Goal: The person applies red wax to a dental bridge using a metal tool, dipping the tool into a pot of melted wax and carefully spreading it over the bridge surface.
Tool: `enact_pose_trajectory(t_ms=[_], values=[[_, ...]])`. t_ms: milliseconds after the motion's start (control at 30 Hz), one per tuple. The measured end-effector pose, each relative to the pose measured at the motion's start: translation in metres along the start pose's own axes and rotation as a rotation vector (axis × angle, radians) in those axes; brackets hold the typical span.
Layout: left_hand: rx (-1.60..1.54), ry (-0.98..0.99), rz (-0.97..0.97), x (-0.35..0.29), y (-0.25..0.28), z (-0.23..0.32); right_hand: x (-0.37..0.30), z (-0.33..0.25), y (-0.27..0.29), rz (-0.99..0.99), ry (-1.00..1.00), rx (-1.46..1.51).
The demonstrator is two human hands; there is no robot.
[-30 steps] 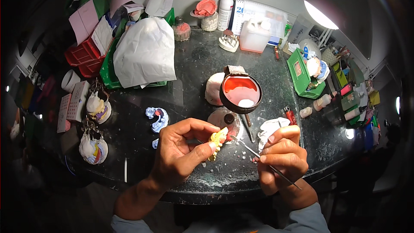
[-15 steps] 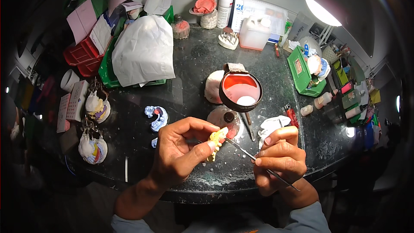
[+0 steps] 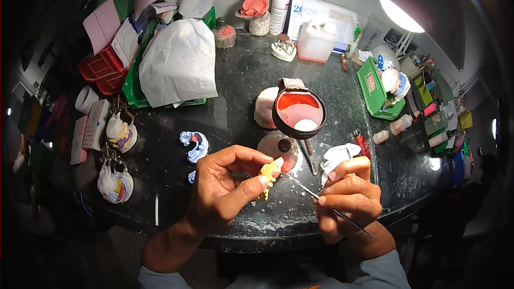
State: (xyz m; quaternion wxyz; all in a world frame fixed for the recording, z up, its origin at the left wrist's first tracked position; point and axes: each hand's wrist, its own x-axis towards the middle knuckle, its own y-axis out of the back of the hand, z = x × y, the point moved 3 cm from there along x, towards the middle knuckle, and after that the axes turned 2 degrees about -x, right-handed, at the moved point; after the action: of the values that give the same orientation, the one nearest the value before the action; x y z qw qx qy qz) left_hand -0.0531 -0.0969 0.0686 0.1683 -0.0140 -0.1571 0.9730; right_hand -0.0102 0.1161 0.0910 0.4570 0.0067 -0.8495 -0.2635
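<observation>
My left hand point(image 3: 227, 184) pinches a small yellow dental model point(image 3: 267, 182) between thumb and fingers. Pinkish wax point(image 3: 275, 168) sits along its upper right side. Like a pen, a thin metal wax carver point(image 3: 305, 188) is gripped in my right hand point(image 3: 350, 198), its tip at or close to the wax; whether they touch I cannot tell. Just beyond my hands is a glass burner point(image 3: 278, 150) with a dark cap, partly hidden. Above it stands a round dark pan point(image 3: 300, 112) with red and pink wax in it.
A knife point(image 3: 310, 156), white cloth point(image 3: 338, 159) and red lighter point(image 3: 362, 144) lie beyond my right hand. Blue dental casts point(image 3: 196, 147) are left of centre, mounted models point(image 3: 115, 184) farther left. Green bins point(image 3: 375, 88) and a plastic jug point(image 3: 316, 43) stand farther back under a lamp point(image 3: 399, 13).
The carver and my right hand have shifted very slightly to the right, with the tip still by the wax. My left hand keeps its hold on the model.
</observation>
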Motion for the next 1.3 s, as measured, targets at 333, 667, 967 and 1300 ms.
enact_pose_trajectory(t_ms=[333, 667, 967, 1300], values=[[0.009, 0.025, 0.000, -0.001, 0.001, 0.001, 0.001, 0.001, -0.001, -0.001, 0.007, 0.004], [0.021, 0.025, 0.001, 0.000, 0.000, 0.001, -0.001, 0.003, 0.002, 0.017, -0.008, 0.028], [0.012, 0.012, -0.003, 0.000, -0.001, 0.002, -0.001, 0.006, 0.001, 0.038, 0.003, 0.019], [0.020, -0.087, -0.061, 0.000, 0.007, -0.004, -0.001, 0.019, -0.005, 0.122, -0.051, 0.049]])
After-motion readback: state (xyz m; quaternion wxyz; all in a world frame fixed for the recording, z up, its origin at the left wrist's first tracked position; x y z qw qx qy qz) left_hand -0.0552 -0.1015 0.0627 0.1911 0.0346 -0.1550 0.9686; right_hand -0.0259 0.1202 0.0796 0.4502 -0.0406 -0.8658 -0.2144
